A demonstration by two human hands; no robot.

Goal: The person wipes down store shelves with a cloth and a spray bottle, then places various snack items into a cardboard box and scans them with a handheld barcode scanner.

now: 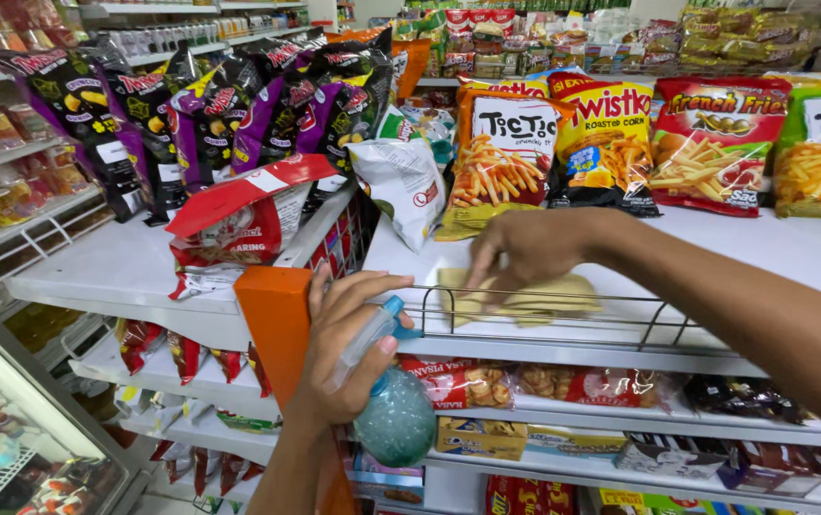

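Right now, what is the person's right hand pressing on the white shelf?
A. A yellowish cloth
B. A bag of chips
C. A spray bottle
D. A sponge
A. The right hand lies flat on a yellowish cloth spread on the white shelf, just behind the wire rail; the spray bottle is in the left hand, lower down.

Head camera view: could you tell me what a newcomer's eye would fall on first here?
Most striking is the right hand pressing a yellowish cloth flat on the white shelf, just behind its wire rail. Below it, near the orange shelf post, the left hand grips a spray bottle with a round teal body. Bright snack bags line the back of the shelf.
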